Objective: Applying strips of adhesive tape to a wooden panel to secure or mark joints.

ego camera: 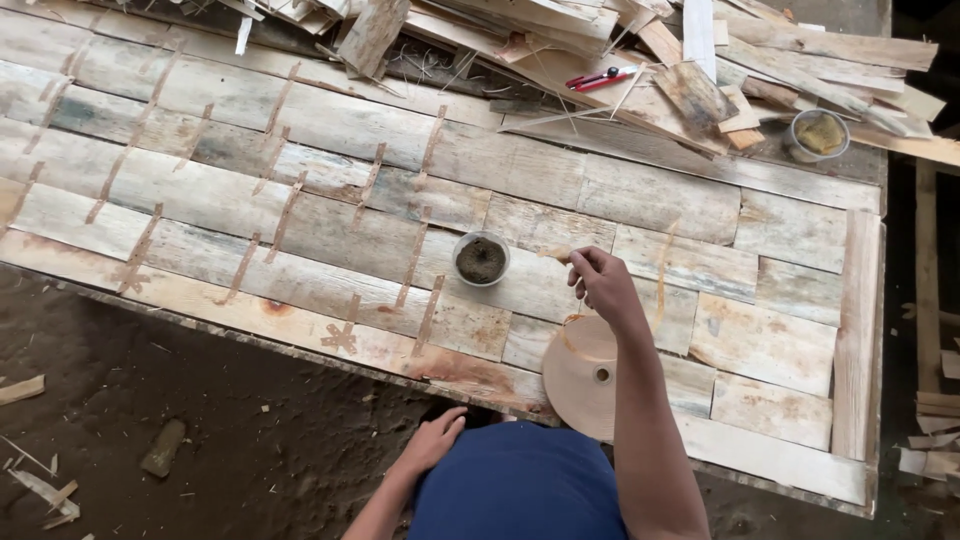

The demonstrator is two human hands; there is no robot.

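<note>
Right hand (603, 283) is over the wooden panel (330, 190), fingers pinched shut on the end of a thin strip of brown tape (572, 322) that curls down to the tape roll (585, 375) lying flat on the panel just below the hand. The roll is a wide tan disc with a small centre hole, sitting near the panel's near edge, partly behind the right forearm. Left hand (435, 440) is down at the near edge of the panel, fingers spread loosely and resting on or just under the edge, holding nothing; can't tell if it's actually touching the wood. A small round cup (481, 259) of dark brownish stuff stands on the panel just left of the right hand, close but apart. The panel is a patchwork of pale veneer pieces, seams on the left half already crossed by many short brown tape strips (283, 215); the right half shows almost none. Far side of the worktop is a heap of wood scraps (560, 45), with a red-handled tool (600, 78) on top and a second small tub (817, 135) of yellowish stuff at the far right. Dirt floor (200, 440) below with a few offcuts.
</note>
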